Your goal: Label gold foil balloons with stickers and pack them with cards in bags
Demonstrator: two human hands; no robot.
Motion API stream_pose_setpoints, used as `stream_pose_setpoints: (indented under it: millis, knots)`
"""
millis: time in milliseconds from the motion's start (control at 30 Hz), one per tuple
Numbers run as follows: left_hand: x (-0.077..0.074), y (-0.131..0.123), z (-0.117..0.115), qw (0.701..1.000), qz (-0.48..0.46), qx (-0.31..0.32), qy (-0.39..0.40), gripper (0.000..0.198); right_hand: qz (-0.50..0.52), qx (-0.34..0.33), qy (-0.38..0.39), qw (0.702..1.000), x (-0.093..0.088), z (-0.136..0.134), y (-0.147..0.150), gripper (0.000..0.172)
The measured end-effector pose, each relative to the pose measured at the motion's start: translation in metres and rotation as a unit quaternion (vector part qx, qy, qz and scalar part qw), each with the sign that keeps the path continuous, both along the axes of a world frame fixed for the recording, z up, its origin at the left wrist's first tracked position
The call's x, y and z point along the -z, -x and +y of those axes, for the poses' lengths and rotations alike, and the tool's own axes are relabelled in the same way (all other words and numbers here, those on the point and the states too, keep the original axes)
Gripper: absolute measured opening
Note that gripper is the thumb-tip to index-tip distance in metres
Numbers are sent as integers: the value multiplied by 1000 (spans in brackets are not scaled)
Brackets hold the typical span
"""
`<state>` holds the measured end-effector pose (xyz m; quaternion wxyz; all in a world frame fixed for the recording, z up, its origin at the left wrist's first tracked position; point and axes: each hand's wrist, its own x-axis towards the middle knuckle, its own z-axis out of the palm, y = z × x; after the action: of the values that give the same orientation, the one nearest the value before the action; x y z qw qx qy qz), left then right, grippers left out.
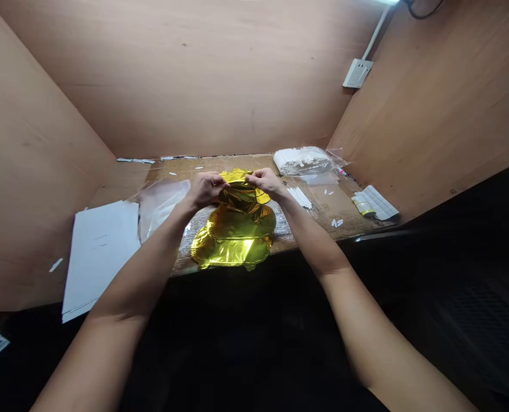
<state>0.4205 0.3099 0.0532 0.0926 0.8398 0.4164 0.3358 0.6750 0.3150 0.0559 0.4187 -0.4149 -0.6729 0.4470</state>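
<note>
A shiny gold foil balloon (239, 197), flat and creased, is stretched between my two hands above the bench. My left hand (208, 189) pinches its left upper edge. On the other side, my right hand (266, 182) has fingers and thumb closed on the right upper edge. Beneath and nearer to me lies more flat gold foil (233, 249), with a rounded outline and small tabs at the front edge. Whether it is one piece with the held foil or a separate one, I cannot tell.
White paper sheets (102, 252) and a clear plastic bag (162, 206) lie left. At right are white sticks (299, 197), a bag of white sticks (303, 161), small white pieces (337, 223) and a yellow tape roll (364, 206). Wooden panels (211, 80) enclose the bench.
</note>
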Motion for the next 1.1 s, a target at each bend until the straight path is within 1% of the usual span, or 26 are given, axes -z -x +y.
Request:
stream_pose_setpoints:
  millis: [67,100,167,233,267,333,367,400,433,467,500,533,567,600,633,667,700,767,833,867,900,933,967,1000,1033,1100]
  knots:
    - [-21,4,9,1000,2,-10,7,32,38,13,-24,999,-4,5,-1,64]
    - [-30,6,14,1000,-1,-21,7,30,38,37,-34,998,-5,8,-3,64]
    - [-47,13,21,998,-18,-58,-6,26,-49,133,-49,989,-4,14,-11,58]
    - [-63,22,24,994,-44,-100,-31,25,-185,233,-53,953,-4,21,-24,51]
    - [-71,25,23,991,-51,-113,-46,26,-239,267,-48,932,-5,24,-31,47]
    - [-88,30,16,989,-44,-124,-71,28,-288,310,-39,905,-15,30,-43,41]
    - [-97,30,11,988,-32,-125,-81,29,-299,325,-58,895,-25,32,-45,42]
    - [-106,29,4,988,-14,-123,-90,31,-318,331,-101,883,-37,31,-44,48]
    - [-114,27,-4,988,9,-119,-102,34,-341,320,-164,869,-51,28,-39,56]
    - [-120,24,-13,986,38,-112,-116,37,-364,290,-240,852,-66,22,-32,63]
    - [-124,20,-24,983,71,-104,-135,40,-384,242,-317,833,-79,11,-23,67]
    - [-124,17,-36,977,106,-95,-159,42,-398,185,-379,815,-90,-2,-13,68]
    - [-119,14,-51,970,139,-83,-181,42,-406,134,-417,802,-96,-19,-4,62]
    - [-109,11,-67,964,164,-70,-196,40,-415,90,-439,792,-96,-39,4,52]
    - [-94,10,-85,962,179,-56,-198,38,-426,49,-448,784,-89,-59,9,41]
    - [-74,9,-104,965,187,-33,-179,35,-438,14,-451,778,-76,-80,12,37]
    - [-51,8,-124,971,184,-13,-151,32,-446,-16,-451,773,-58,-101,13,37]
    - [1,5,-165,981,163,20,-101,25,-450,-62,-442,774,-10,-141,7,38]
    - [50,1,-200,984,145,25,-96,25,-436,-92,-428,786,39,-175,-3,34]
    - [69,-1,-214,984,146,27,-101,25,-425,-96,-419,797,59,-190,-7,32]
    - [83,-3,-225,983,149,28,-102,26,-413,-96,-406,809,73,-202,-11,30]
    - [94,-4,-233,983,152,31,-100,26,-402,-91,-391,823,83,-211,-13,27]
    - [99,-4,-236,983,154,33,-93,25,-395,-84,-369,837,88,-217,-14,26]
    - [101,-4,-236,985,151,31,-79,25,-393,-76,-340,851,88,-218,-14,27]
    - [100,-4,-232,987,145,22,-58,25,-398,-67,-302,864,85,-216,-11,29]
    - [92,-5,-218,991,135,-20,3,31,-426,-43,-208,879,74,-203,-2,37]
